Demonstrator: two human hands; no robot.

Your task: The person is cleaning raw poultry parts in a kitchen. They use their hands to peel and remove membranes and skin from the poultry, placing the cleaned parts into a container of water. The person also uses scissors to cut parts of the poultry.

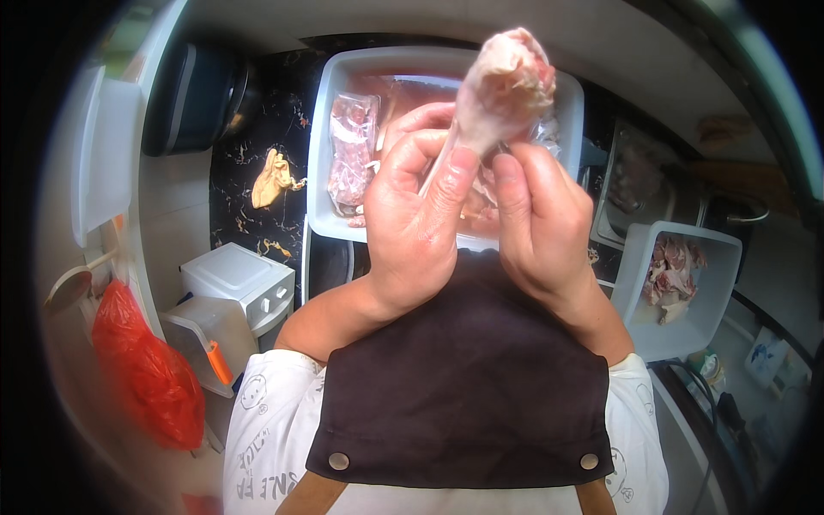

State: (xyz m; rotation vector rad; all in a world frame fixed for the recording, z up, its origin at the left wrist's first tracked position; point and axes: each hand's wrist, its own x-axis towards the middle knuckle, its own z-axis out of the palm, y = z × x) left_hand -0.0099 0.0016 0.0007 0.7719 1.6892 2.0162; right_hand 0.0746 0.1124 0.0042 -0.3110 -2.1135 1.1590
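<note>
A raw poultry leg (505,96) is held up in front of me, its thick fleshy end pointing away. My left hand (412,219) wraps around its narrower part, thumb lying along the near side. On the other side, my right hand (553,212) pinches the narrow part between thumb and bent fingers; the exact contact is partly hidden. Below both hands stands a white plastic tub (317,174) with reddish liquid and raw meat in it. A clear-wrapped pack of meat (353,154) lies at the tub's left side.
To the right, a second white tub (702,328) holds raw meat pieces (673,273), near a metal sink (644,187). A crumpled yellowish thing (273,180) lies on the black patterned counter (235,193). At left are a white box with knobs (238,277) and a red plastic bag (148,380).
</note>
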